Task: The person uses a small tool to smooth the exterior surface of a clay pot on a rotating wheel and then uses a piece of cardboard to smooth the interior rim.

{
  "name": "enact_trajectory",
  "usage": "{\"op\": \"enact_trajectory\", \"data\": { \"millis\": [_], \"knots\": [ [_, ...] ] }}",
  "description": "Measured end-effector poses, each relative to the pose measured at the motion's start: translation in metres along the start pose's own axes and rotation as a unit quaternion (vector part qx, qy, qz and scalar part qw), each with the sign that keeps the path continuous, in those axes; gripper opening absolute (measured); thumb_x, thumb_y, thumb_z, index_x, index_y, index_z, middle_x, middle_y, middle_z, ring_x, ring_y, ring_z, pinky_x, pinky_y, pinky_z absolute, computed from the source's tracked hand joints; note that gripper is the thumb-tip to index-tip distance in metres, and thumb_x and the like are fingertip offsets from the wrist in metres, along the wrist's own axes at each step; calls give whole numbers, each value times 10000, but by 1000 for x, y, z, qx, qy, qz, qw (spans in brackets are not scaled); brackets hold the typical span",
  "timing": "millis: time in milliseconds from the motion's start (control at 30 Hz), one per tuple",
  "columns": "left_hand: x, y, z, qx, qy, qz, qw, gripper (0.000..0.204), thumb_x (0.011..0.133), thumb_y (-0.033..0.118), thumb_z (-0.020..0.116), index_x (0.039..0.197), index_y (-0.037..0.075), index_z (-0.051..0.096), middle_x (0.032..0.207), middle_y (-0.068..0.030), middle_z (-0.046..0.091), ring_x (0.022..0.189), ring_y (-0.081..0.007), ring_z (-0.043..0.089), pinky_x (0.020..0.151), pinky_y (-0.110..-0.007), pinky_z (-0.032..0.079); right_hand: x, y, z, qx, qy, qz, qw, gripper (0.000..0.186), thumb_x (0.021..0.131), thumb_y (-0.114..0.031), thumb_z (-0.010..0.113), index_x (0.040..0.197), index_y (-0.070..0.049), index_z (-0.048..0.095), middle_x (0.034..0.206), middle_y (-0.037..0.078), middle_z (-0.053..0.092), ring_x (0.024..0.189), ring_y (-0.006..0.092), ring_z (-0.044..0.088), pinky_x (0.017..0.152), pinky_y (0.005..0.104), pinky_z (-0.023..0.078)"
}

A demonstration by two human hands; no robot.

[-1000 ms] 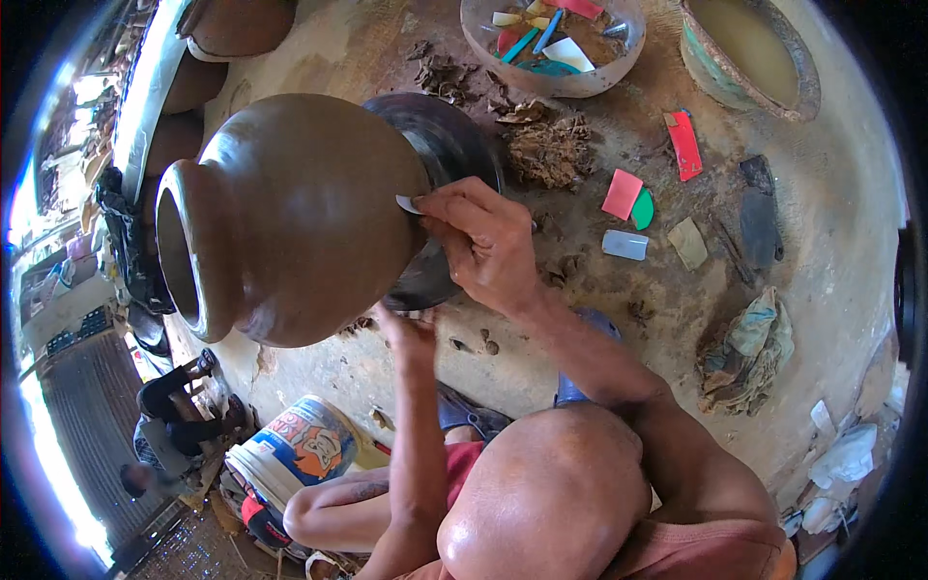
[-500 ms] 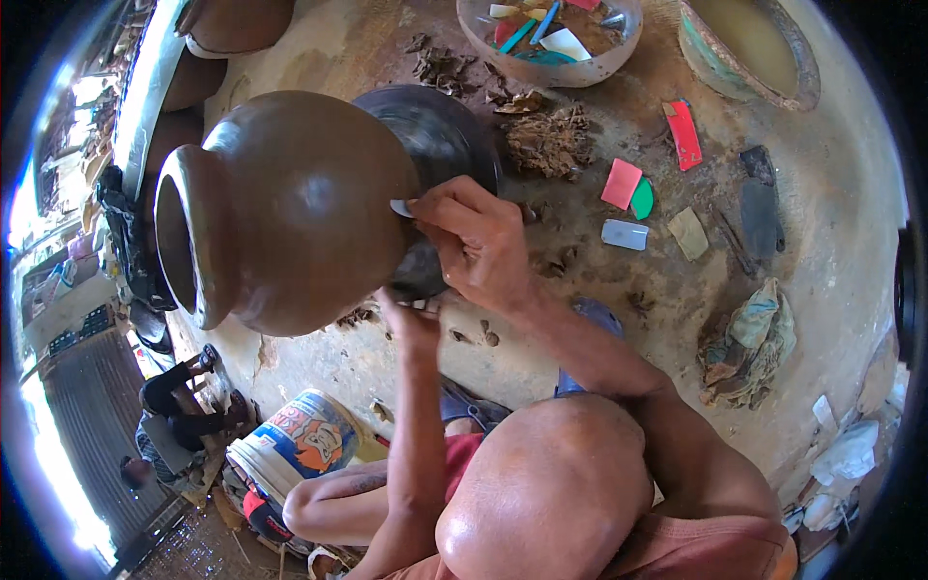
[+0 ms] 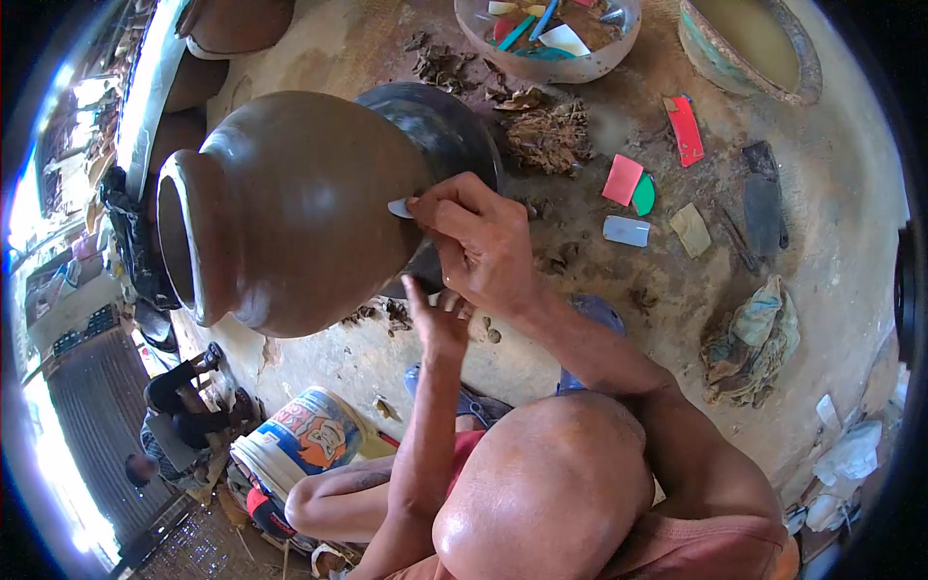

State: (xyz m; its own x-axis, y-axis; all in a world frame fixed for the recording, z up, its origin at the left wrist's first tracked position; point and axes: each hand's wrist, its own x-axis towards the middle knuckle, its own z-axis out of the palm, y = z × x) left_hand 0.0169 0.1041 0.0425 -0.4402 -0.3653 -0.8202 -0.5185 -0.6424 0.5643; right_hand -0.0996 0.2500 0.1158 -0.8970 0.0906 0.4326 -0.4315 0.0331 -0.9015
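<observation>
Right fingers (image 3: 448, 205): pinched tight on a pale scraper (image 3: 398, 208) held against the pot (image 3: 314, 213)
Left fingers (image 3: 415, 294): loosely spread, empty, at the dark wheel (image 3: 440, 126)'s near edge; contact unclear
Pot: resting on the wheel, inside its right edge
Floor (image 3: 831, 222): brown clump (image 3: 548, 135) beyond the wheel's right edge

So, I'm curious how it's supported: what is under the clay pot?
A dark round turntable shows past the clay pot. The pot's underside, and the turntable's surface beneath it, cannot be seen; the right hand also covers part of the turntable.
</observation>
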Motion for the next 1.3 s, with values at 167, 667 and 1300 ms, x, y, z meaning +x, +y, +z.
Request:
{"op": "enact_trajectory", "data": {
  "millis": [167,667,1300],
  "knots": [
    [23,31,-20,-35,40,60,997,773,992,662,465,1579,177,329,1585,-87,388,1416,-299,446,1155,-494,403,-6,-6,1,2,-5,2,1000,328,706,159,686,968,-31,742,918,105,675,735,252,707,605,336,563],
    [62,49,-25,-38,29,122,991,544,1039,526,435,1418,146,522,1419,-94,581,1282,-286,582,1026,-479,521,-19,-2,-30,-55,-1,-4,998,262,748,83,695,982,-26,743,926,129,707,744,256,702,640,340,572],
    [70,85,-125,177,-7,47,983,525,1051,491,468,1496,232,368,1318,-94,563,1074,-334,662,870,-467,581,25,76,-147,-272,142,28,951,116,852,16,725,959,-28,727,806,98,661,646,201,664,576,329,521]
  ]
}}
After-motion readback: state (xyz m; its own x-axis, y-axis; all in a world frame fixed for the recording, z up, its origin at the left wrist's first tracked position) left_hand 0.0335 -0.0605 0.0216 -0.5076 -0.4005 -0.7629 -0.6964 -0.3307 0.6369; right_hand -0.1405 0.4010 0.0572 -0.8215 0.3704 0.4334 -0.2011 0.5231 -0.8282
